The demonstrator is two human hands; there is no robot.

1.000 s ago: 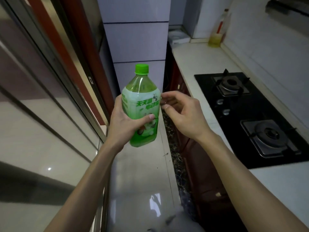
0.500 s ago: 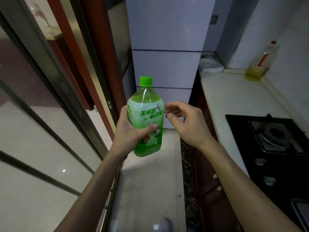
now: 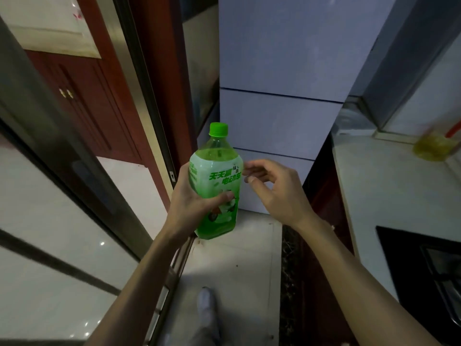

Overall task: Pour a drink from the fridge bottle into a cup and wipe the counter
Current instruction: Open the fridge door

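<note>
In front of the fridge, the left hand clasps the capped, nearly full bottle at its labelled waist, the right hand loose and empty beside it; it looks heavy, smooth, squeezable, so grip mid-body.

Dim light. At 12 o'clock I face a pale fridge; glossy tiled floor below, sliding glass door at 9, white counter at 3.

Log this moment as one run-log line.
left hand: holds green bottle upright | cap: on | right hand: open beside bottle | cup: unseen
</note>
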